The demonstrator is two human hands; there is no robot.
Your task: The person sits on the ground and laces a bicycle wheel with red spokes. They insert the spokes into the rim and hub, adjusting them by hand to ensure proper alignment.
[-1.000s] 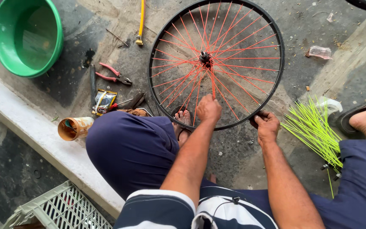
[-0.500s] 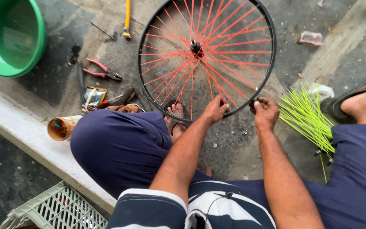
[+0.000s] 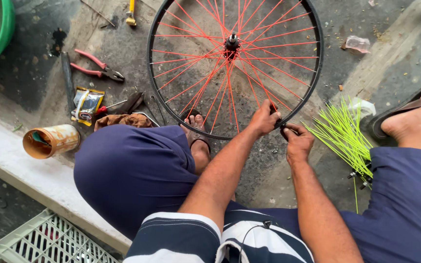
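Both hands meet at the near rim of the bicycle wheel (image 3: 235,63). The left hand (image 3: 264,118) closes its fingers over the rim where a red spoke ends; the right hand (image 3: 298,142), just beside it, pinches the rim's outer edge, though what lies between its fingertips cannot be told. The wheel lies flat on the concrete floor, hub (image 3: 232,41) upward, already fully laced with red spokes. To the wheel's right, a loose bundle of yellow-green spokes (image 3: 342,131) lies unused. To its left lie red-handled pliers (image 3: 96,65), a small foil packet (image 3: 86,103) and a tipped-over rusty can (image 3: 49,141). Judged from this, work at the rim is unfinished.
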